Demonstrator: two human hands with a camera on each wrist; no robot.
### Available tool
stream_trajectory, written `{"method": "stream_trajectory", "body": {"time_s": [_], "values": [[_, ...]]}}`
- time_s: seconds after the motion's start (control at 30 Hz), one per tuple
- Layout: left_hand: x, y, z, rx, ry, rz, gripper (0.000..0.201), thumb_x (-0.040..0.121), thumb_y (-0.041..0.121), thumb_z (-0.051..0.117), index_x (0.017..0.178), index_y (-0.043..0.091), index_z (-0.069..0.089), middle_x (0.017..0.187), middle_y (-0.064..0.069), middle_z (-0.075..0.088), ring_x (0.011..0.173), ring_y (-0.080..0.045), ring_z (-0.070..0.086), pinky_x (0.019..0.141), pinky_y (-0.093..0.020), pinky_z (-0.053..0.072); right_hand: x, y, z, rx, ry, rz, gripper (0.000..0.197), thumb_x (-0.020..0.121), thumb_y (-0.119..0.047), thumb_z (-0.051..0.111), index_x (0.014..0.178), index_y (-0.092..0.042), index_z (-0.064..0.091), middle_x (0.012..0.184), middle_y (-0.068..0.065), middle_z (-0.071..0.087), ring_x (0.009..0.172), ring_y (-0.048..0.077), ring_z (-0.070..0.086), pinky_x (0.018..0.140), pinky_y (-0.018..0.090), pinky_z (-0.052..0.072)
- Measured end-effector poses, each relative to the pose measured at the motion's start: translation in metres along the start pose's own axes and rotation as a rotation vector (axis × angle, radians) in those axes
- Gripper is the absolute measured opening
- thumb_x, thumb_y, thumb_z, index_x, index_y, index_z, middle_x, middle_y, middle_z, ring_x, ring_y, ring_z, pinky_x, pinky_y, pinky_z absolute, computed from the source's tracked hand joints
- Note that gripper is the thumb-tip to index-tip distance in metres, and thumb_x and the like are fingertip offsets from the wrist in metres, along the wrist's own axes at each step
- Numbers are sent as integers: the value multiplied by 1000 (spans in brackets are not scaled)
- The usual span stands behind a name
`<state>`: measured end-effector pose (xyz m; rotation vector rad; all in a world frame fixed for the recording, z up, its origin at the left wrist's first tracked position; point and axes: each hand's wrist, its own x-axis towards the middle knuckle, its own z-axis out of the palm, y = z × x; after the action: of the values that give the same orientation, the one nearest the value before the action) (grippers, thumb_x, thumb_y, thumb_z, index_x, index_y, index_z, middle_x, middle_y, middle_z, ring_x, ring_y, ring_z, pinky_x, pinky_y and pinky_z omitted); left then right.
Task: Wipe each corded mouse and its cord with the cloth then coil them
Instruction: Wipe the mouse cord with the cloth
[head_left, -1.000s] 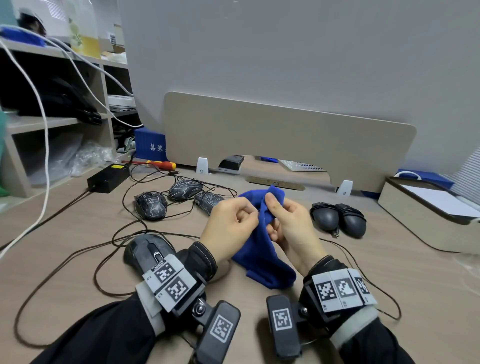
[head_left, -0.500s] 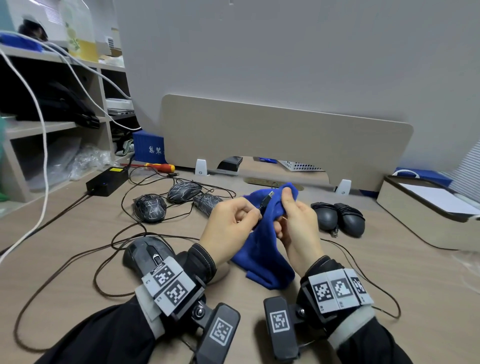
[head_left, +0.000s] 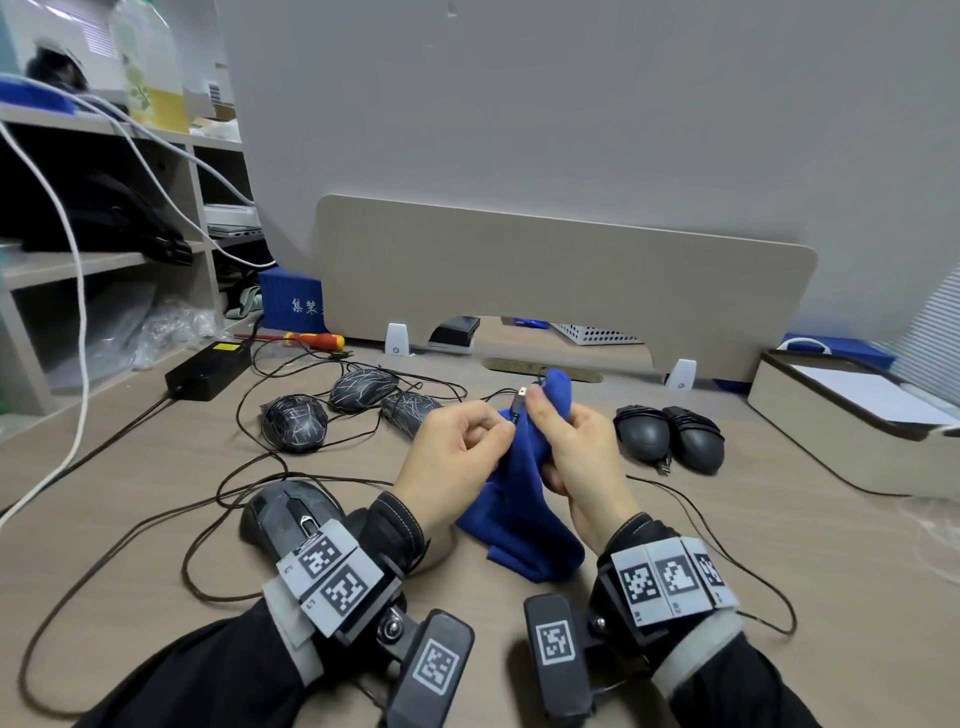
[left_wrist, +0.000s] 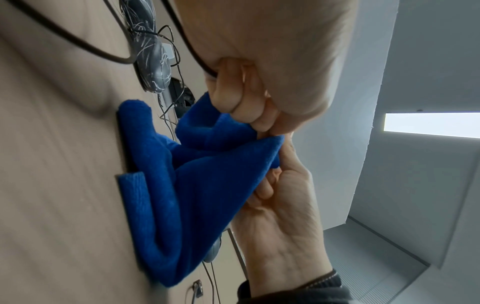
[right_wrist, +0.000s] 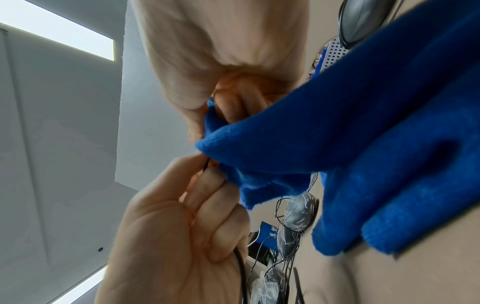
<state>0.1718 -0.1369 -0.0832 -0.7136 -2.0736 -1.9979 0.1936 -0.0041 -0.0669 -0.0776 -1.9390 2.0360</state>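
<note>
**While pinching cord and cloth above the tabletop**

Left hand fingers curled, pinching the dark cord just below its USB plug. Right hand fingers closed on the blue cloth, lower folds resting on the tabletop. Black mouse beside the left wrist.

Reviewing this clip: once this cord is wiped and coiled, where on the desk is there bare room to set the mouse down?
Bare desk lies between the two coiled black mice and the beige tray, and ahead of them toward the divider. The left is crowded: patterned mice, loose cords, the power brick. The blue cloth fills the centre.
</note>
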Motion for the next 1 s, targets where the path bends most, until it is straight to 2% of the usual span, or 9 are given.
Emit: {"method": "stream_trajectory", "body": {"time_s": [0.13, 0.27, 0.37, 0.5, 0.57, 0.67, 0.77, 0.87, 1.0], "values": [[1, 1, -3, -23, 13, -42, 22, 96, -4, 50, 77, -3, 61, 39, 11, 40, 33, -3, 30, 38, -12, 25, 9, 2, -10, 175, 126, 60, 38, 101, -42, 53, 75, -14, 51, 51, -4, 34, 41, 10, 29, 41, 22, 24], [-1, 5, -3, -87, 13, -90, 25, 99, -1, 47, 76, 0, 58, 40, 10, 37, 33, -3, 28, 35, -14, 22, 6, -4, -5, 226, -34, 143, 56, 105, -52, 35, 88, -4, 59, 48, 4, 41, 37, 16, 31, 43, 23, 23], [-1, 7, -4, -126, 8, -114, 29, 101, 0, 45, 72, 2, 51, 42, 11, 37, 35, -2, 26, 35, -13, 20, 1, -4, 0, 187, -183, 101, 43, 106, -39, 41, 90, -4, 58, 53, 5, 39, 37, 14, 32, 38, 20, 25], [-1, 2, -4, -30, -43, -58, 32, 98, -4, 47, 68, 5, 53, 44, 10, 36, 37, -4, 29, 38, -14, 25, -6, -10, -3, -17, -244, -42, 18, 102, -19, 53, 95, -5, 62, 49, -10, 47, 37, 2, 36, 36, 15, 27], [-1, -1, -3, -20, -68, -35, 31, 98, -1, 50, 68, 6, 54, 44, 11, 38, 38, -4, 31, 42, -15, 31, -7, -10, 0, -33, -207, -33, 20, 103, -18, 52, 91, -5, 61, 47, -12, 50, 35, 0, 41, 36, 12, 29], [0, 0, -3, -42, -65, -14, 23, 95, 5, 55, 74, 1, 59, 46, 8, 49, 41, -6, 38, 52, -19, 39, -1, -4, 2, -6, -23, 13, 35, 103, -31, 52, 76, -8, 50, 47, -3, 38, 33, 5, 31, 34, 16, 23], [0, 1, -4, -40, -44, -52, 23, 97, -5, 50, 78, -1, 61, 41, 10, 45, 35, -2, 31, 40, -11, 27, 10, -1, -12, 141, 126, 87, 40, 104, -39, 47, 72, -15, 46, 46, -5, 32, 36, 8, 25, 36, 19, 19], [0, 0, -4, -41, -21, -105, 19, 98, -3, 50, 84, -8, 61, 38, 10, 38, 33, -3, 27, 36, -13, 23, 10, -3, -13, 116, 9, 112, 41, 102, -47, 47, 76, -16, 54, 54, -2, 39, 44, 11, 30, 40, 21, 20], [1, 4, -5, -106, -48, -147, 26, 103, 7, 46, 83, -4, 60, 41, -1, 47, 32, -11, 34, 34, -15, 24, 1, -5, -6, 43, -130, -27, 34, 101, -24, 56, 68, -18, 54, 53, -4, 35, 40, 7, 26, 39, 19, 19]]}}
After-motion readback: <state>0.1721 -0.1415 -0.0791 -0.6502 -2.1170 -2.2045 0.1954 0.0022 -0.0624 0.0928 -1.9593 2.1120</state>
